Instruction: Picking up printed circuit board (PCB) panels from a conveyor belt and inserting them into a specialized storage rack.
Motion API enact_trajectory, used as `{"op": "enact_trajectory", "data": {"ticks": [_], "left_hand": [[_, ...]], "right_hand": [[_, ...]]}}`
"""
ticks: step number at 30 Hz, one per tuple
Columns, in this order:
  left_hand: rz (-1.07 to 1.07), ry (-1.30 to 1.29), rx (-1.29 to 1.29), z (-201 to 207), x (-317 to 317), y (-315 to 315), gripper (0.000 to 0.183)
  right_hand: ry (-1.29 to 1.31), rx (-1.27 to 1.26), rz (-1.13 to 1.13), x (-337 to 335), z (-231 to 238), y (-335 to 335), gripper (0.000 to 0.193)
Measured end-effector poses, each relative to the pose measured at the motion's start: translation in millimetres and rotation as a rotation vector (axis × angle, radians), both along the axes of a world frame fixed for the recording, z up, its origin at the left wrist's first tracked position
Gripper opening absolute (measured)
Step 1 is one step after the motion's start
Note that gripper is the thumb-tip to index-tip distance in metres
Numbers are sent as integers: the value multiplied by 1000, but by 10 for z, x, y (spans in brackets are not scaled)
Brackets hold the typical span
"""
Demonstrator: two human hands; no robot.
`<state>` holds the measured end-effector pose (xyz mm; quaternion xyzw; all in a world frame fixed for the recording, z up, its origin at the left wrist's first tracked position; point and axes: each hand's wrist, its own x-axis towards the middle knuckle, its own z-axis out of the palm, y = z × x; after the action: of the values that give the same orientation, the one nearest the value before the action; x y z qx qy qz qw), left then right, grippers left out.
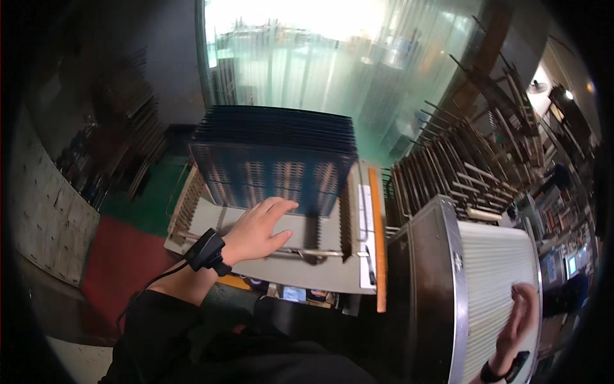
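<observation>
My left hand [259, 232] is open, its thumb and fingers stretched out and nothing in its grasp. It hovers over the front of a slotted rack [181, 208], close to the lower edge of a row of dark blue panels [268, 168]. These panels, which look like circuit boards with copper-coloured patterns, stand upright one behind another in the rack. A pale board [278, 269] lies beneath the rack. At the lower right, my right hand [519, 317] is held above a white ridged surface [489, 275], its fingers loosely bent and nothing visible in them.
An orange strip [377, 249] edges the pale board on the right. Beyond a metal-framed cabinet [422, 269] stand many-pronged racks [448, 169]. A translucent strip curtain [307, 70] hangs at the back. White drawers [48, 205] line the left, beside a red floor patch [128, 269].
</observation>
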<state>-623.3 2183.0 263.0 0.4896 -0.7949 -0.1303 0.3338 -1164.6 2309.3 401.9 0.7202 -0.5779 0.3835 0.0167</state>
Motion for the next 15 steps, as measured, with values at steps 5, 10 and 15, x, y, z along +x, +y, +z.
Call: {"op": "enact_trajectory", "data": {"ticks": [5,10,15], "left_hand": [[-60,-100,85,-132,520,-712,55],[-151,-130,217,-282,709,-1204,56],[-220,-37,200,-326,864,-1350,52]], "right_hand": [[227,235,-290,175,-965,-1432,42],[263,289,-483,-87,-1568,-1592,42],[240,310,-490,20,-1475,-1627,37]]}}
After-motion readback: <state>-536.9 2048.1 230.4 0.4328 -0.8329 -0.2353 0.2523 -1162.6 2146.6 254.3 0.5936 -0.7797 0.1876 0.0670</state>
